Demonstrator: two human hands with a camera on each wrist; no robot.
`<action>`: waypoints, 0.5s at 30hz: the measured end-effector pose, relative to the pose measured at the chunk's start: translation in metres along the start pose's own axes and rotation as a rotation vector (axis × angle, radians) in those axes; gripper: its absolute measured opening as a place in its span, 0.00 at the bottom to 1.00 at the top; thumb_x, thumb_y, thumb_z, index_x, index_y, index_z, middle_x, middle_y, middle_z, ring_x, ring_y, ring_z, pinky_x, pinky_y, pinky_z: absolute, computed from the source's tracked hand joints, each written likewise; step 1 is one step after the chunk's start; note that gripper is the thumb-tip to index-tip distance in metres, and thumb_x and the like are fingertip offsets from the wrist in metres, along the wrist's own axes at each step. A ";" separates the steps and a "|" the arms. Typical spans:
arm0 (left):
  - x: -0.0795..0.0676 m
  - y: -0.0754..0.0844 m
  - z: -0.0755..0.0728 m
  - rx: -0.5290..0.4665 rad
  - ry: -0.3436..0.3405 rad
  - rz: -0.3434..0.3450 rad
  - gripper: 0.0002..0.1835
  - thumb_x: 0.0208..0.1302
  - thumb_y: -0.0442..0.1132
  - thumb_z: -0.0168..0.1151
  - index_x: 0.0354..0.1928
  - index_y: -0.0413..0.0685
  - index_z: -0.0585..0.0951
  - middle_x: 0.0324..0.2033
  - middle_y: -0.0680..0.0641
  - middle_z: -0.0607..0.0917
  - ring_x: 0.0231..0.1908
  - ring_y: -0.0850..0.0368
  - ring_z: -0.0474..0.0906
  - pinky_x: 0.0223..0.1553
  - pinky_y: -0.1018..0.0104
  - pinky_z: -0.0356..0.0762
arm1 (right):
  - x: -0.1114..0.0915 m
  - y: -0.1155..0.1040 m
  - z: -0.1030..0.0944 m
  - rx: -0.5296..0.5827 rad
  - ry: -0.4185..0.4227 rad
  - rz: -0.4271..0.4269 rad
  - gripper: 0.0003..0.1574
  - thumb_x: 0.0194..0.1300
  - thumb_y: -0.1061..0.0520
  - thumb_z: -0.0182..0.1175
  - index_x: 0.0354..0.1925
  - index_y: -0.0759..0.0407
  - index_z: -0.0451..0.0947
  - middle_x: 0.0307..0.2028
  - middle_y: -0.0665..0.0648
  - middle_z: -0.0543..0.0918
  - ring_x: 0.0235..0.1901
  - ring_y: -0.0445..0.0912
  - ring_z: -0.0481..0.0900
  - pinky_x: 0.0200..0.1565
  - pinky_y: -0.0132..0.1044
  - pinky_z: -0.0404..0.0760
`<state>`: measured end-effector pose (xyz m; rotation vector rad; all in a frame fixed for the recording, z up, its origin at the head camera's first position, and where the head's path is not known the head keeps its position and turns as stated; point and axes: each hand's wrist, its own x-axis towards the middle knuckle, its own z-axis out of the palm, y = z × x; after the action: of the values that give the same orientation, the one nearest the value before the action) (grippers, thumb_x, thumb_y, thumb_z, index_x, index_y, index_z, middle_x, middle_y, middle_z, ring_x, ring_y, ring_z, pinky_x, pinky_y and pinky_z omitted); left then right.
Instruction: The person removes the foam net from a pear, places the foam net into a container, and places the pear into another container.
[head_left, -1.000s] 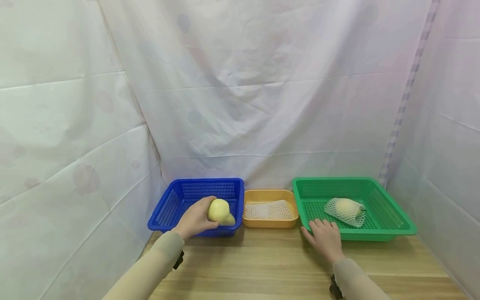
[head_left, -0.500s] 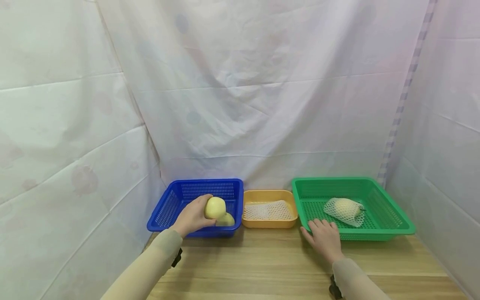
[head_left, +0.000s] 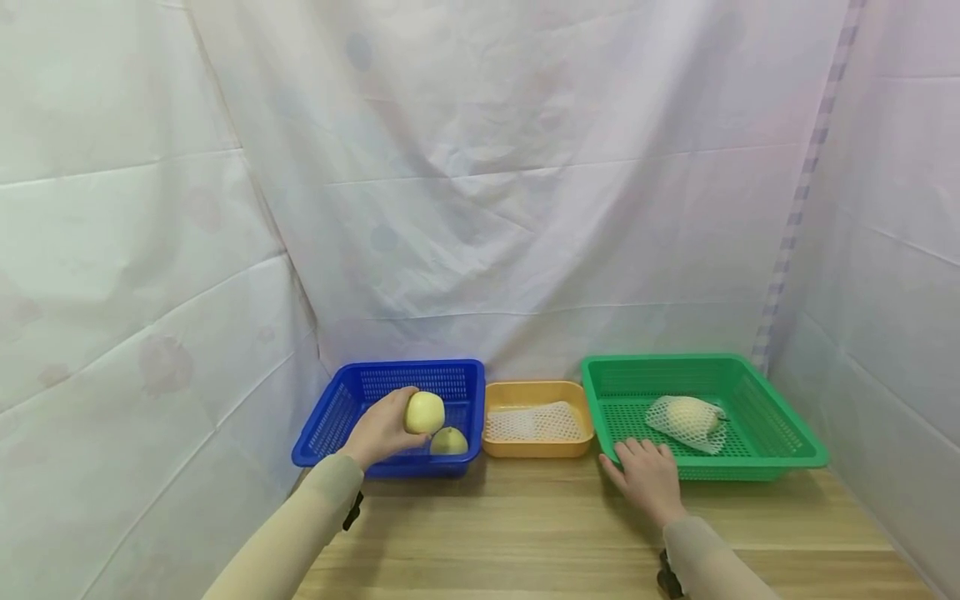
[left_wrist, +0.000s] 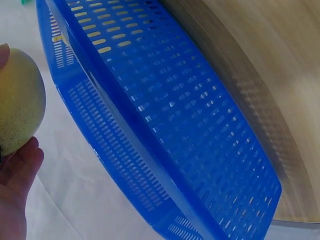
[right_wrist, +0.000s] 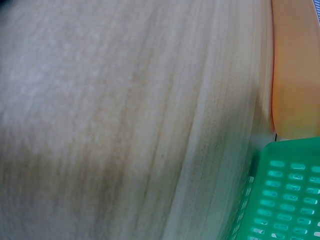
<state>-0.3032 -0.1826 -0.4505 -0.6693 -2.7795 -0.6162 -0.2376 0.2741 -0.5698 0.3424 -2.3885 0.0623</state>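
Observation:
In the head view my left hand (head_left: 381, 429) holds a pale yellow pear (head_left: 424, 413) between thumb and fingers, over the blue basket (head_left: 480, 400). The left wrist view shows this pear (left_wrist: 20, 100) with fine dark speckles, and the basket's slotted side beside it. A second pear (head_left: 449, 442) lies in the basket's near right corner. My right hand (head_left: 651, 479) rests at the near left rim of the green basket (head_left: 787, 461), fingers laid over the edge. Inside that basket sits a pear in a white foam net (head_left: 686, 419). The right hand is out of its wrist view.
Between the two baskets stands a shallow orange tray (head_left: 538, 449) holding white foam nets (head_left: 536, 422). All three containers are lined up on a wooden table (head_left: 525, 533). White curtains (head_left: 480, 208) hang behind and on both sides.
My left hand has shifted slightly left with the pear, and more of the pear lying in the blue basket shows now. The right hand has stayed at the green rim.

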 end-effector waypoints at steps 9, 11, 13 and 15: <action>0.009 -0.009 -0.005 -0.009 0.059 -0.004 0.42 0.46 0.51 0.77 0.62 0.45 0.69 0.50 0.45 0.79 0.43 0.50 0.78 0.41 0.50 0.77 | 0.000 0.000 0.000 0.011 0.024 -0.001 0.20 0.58 0.40 0.64 0.32 0.55 0.79 0.28 0.54 0.79 0.26 0.52 0.72 0.30 0.46 0.65; 0.011 -0.012 -0.006 -0.011 0.060 -0.013 0.42 0.46 0.52 0.76 0.62 0.45 0.69 0.50 0.45 0.79 0.43 0.50 0.78 0.41 0.50 0.77 | 0.000 0.000 0.000 0.013 0.031 -0.004 0.20 0.57 0.40 0.64 0.32 0.55 0.79 0.27 0.54 0.79 0.26 0.52 0.72 0.30 0.46 0.65; 0.013 -0.014 -0.007 -0.010 0.056 -0.023 0.43 0.46 0.53 0.76 0.63 0.45 0.69 0.51 0.45 0.79 0.44 0.50 0.78 0.41 0.50 0.77 | -0.001 0.000 0.000 0.014 0.035 -0.007 0.20 0.58 0.40 0.63 0.32 0.55 0.79 0.27 0.54 0.78 0.25 0.52 0.72 0.30 0.46 0.65; 0.015 -0.015 -0.008 -0.012 0.051 -0.039 0.43 0.46 0.53 0.76 0.63 0.46 0.68 0.51 0.45 0.78 0.44 0.50 0.78 0.42 0.50 0.77 | -0.001 0.000 0.000 0.018 0.039 -0.011 0.20 0.58 0.40 0.62 0.32 0.55 0.79 0.27 0.54 0.78 0.25 0.52 0.72 0.30 0.46 0.65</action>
<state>-0.3222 -0.1925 -0.4441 -0.5947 -2.7502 -0.6485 -0.2374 0.2742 -0.5704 0.3594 -2.3484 0.0854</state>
